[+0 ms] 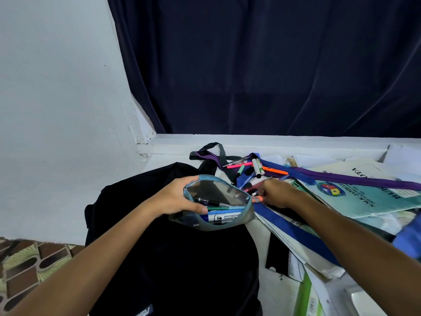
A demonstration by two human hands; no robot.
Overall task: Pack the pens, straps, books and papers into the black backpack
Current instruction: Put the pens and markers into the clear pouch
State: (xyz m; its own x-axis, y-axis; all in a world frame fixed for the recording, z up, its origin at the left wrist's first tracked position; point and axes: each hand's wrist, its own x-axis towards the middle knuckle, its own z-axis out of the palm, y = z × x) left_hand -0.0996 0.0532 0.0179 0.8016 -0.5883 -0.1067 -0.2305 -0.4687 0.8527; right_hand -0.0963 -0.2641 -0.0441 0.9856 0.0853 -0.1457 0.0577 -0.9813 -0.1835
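Note:
A black backpack lies flat at the lower centre. Over its top edge my left hand grips a clear pencil pouch with blue trim, its mouth held wide. Inside lie a whiteboard marker and a couple of pens. My right hand curls around a few pens beside the pouch's right end, an orange one among them. More loose pens lie scattered just behind. A purple strap and a blue strap cross a heap of books and papers on the right.
A white ledge runs under a dark blue curtain at the back. A white wall stands to the left, with patterned floor below it. A green-edged folder sits at the lower right.

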